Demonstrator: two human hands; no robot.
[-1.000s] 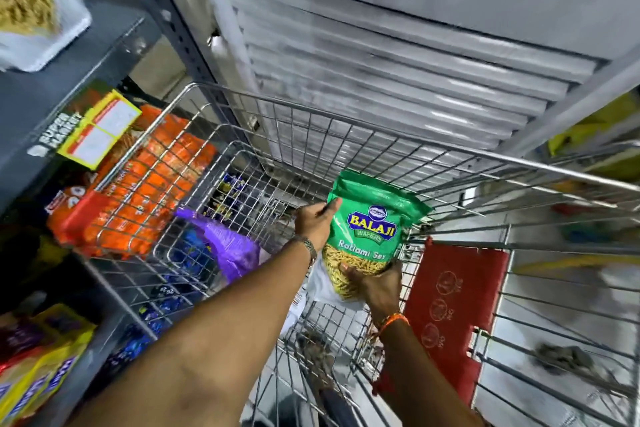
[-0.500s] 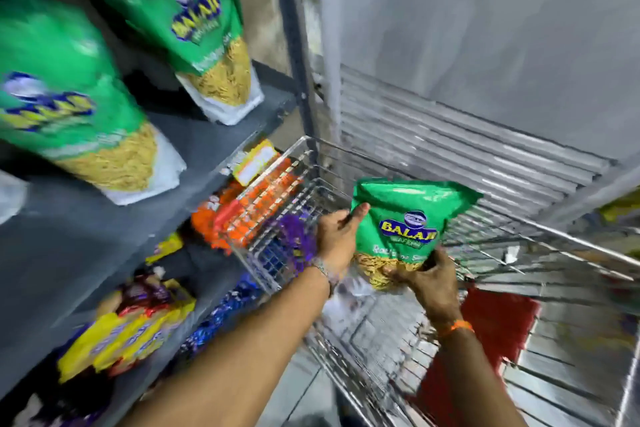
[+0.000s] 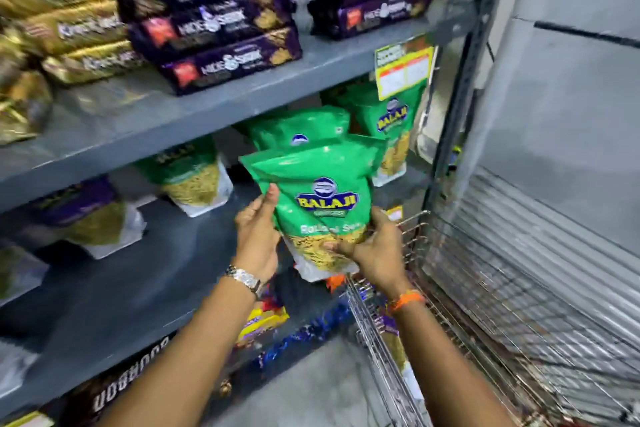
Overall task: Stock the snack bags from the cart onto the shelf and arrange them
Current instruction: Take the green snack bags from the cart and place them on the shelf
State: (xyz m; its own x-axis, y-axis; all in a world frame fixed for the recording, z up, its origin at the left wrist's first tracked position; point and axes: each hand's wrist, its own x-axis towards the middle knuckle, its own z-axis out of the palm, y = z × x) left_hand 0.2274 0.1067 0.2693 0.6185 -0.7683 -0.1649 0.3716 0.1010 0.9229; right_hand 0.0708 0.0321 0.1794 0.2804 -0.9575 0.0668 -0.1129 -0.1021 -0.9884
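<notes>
I hold a green Balaji snack bag (image 3: 322, 184) upright in front of the grey middle shelf (image 3: 138, 270). My left hand (image 3: 258, 232) grips its left side and my right hand (image 3: 372, 246) grips its lower right corner. Behind it stands another green bag (image 3: 301, 126) on the same shelf. More green bags stand at the shelf's right end (image 3: 391, 121) and to the left (image 3: 194, 173). The wire cart (image 3: 485, 305) is at the lower right, beside the shelf.
The upper shelf (image 3: 242, 94) carries stacked purple biscuit packs (image 3: 221, 42) and gold packs (image 3: 72, 31). A yellow price tag (image 3: 403, 71) hangs from its edge. A purple-topped bag (image 3: 86, 215) stands at the left. Lower shelves hold mixed packets (image 3: 263, 319). A metal shutter (image 3: 540, 218) is at the right.
Both hands have lifted the green bag out of the cart and carried it left and up to the middle shelf. The view has swung from the cart to the shelves.
</notes>
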